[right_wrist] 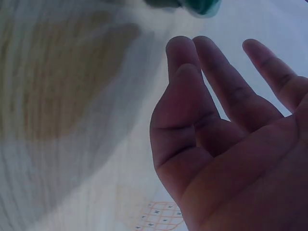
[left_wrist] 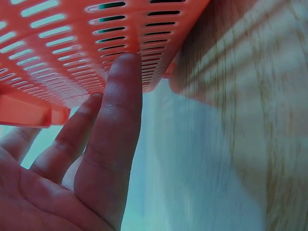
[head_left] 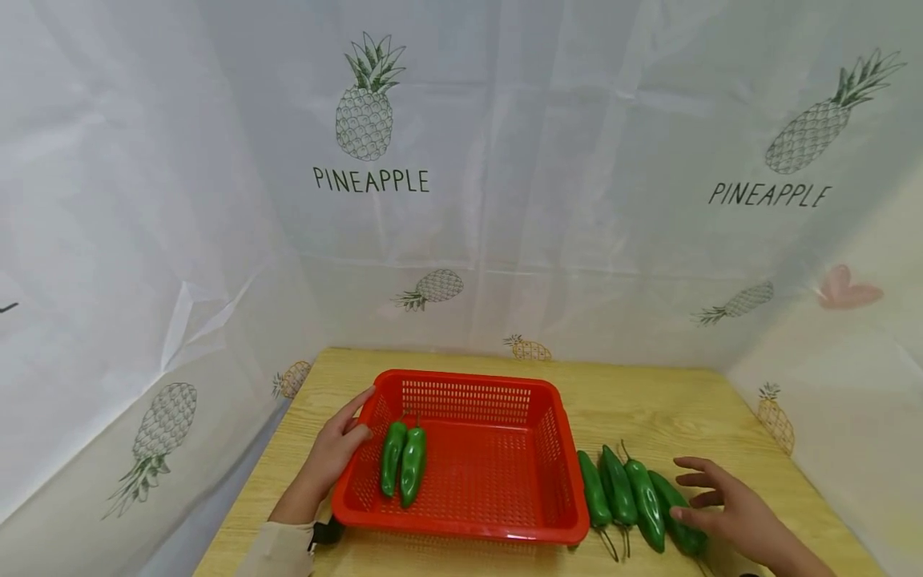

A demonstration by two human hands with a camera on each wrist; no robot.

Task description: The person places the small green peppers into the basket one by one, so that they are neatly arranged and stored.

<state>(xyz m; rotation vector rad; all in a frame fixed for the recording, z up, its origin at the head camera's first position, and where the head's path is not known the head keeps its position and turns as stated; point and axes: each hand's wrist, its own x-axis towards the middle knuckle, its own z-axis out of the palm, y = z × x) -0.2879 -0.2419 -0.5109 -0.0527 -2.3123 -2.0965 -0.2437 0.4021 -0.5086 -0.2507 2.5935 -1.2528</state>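
Observation:
A red plastic basket with slotted walls stands on the table. Two green chili peppers lie inside it on the left. Along the basket's left side, my left hand rests at the rim; in the left wrist view its fairly straight fingers lie against the slotted outer wall. To the right of the basket, several green peppers lie side by side. My right hand hovers by the rightmost pepper, fingers loosely bent. Nothing is between thumb and fingers in the right wrist view.
The wooden table extends behind the basket and to both sides. A white sheet printed with pineapples hangs behind the table and along its sides. Something black shows at my left wrist, near the basket's front left corner.

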